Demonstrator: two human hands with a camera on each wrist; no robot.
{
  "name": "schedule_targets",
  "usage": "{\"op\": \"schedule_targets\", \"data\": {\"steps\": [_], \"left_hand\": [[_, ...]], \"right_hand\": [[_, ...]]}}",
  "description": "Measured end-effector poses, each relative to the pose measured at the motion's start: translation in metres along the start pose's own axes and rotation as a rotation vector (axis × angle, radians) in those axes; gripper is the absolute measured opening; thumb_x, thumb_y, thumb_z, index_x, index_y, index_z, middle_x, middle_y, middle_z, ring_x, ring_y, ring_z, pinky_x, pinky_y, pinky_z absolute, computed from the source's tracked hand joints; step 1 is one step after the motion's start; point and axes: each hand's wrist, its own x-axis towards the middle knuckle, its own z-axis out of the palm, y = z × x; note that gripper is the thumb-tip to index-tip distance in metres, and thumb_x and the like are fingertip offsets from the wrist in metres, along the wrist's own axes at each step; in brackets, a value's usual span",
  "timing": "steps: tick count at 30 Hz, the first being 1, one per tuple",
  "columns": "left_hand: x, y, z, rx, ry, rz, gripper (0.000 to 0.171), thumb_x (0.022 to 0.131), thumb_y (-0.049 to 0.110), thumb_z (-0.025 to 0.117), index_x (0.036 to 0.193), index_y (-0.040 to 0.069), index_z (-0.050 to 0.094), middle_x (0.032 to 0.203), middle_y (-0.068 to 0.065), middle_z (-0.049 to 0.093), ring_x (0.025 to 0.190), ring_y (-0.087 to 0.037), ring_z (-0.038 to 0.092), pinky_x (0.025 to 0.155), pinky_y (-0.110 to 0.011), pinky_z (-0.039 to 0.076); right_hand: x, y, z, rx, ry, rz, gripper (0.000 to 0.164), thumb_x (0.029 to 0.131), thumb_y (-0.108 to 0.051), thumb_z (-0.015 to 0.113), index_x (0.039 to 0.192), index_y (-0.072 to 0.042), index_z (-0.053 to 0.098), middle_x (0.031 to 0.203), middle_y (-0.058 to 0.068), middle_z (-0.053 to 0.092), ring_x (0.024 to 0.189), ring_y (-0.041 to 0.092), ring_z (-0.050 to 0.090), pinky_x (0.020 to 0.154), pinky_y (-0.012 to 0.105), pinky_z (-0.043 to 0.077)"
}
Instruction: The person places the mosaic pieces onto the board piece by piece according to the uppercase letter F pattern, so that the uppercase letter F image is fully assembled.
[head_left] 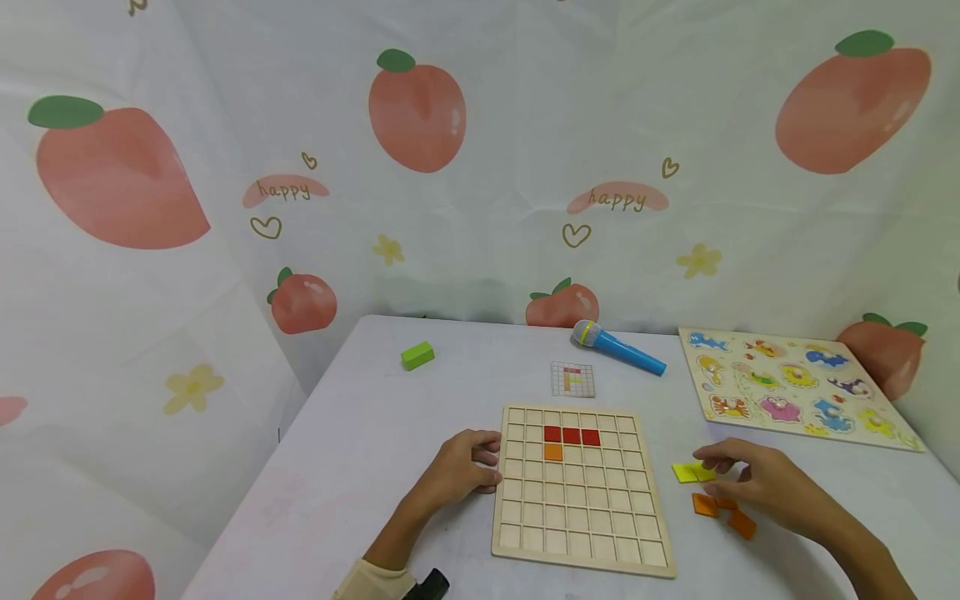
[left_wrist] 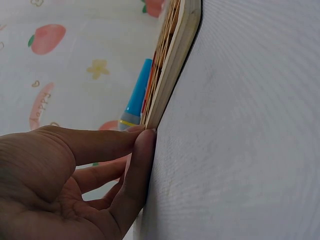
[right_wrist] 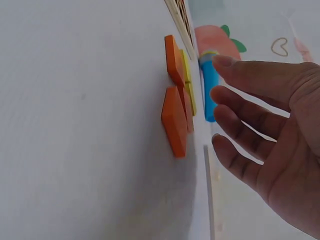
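A wooden grid board (head_left: 577, 489) lies on the table with three red tiles (head_left: 572, 436) in a row and one orange tile (head_left: 553, 452) under the leftmost red one. At its left edge, my left hand (head_left: 459, 468) pinches the rim between thumb and finger, as the left wrist view shows. My right hand (head_left: 757, 483) hovers over loose tiles right of the board, fingers loosely bent and apart, holding nothing. Under it are yellow tiles (head_left: 684, 473) and three loose orange tiles (right_wrist: 174, 122), partly overlapped by the hand in the head view.
Beyond the board lies a small pattern card (head_left: 572, 379) with a coloured grid. A blue toy microphone (head_left: 626, 350) lies behind it, and an animal puzzle board (head_left: 795, 383) sits at the back right. A green block (head_left: 417, 356) rests at the back left.
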Motion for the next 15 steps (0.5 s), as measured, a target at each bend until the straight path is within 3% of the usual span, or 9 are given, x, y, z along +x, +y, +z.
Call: {"op": "schedule_targets", "data": {"steps": [9, 15], "left_hand": [[-0.001, 0.0, 0.001, 0.015, 0.0, -0.007, 0.06, 0.085, -0.01, 0.078, 0.142, -0.009, 0.059, 0.122, -0.015, 0.066, 0.105, -0.023, 0.065, 0.071, -0.029, 0.067], [-0.002, 0.001, 0.001, 0.025, 0.001, -0.002, 0.06, 0.085, -0.009, 0.078, 0.142, -0.009, 0.059, 0.122, -0.015, 0.066, 0.105, -0.023, 0.066, 0.071, -0.029, 0.067]], "right_hand": [[-0.007, 0.018, -0.003, 0.0, -0.017, 0.052, 0.045, 0.092, -0.035, 0.084, 0.125, -0.005, 0.075, 0.111, -0.001, 0.073, 0.089, 0.003, 0.056, 0.071, 0.021, 0.054], [-0.01, 0.026, -0.003, -0.023, -0.015, 0.05, 0.042, 0.091, -0.03, 0.085, 0.124, -0.005, 0.076, 0.112, 0.0, 0.073, 0.088, 0.004, 0.055, 0.071, 0.02, 0.054]]}}
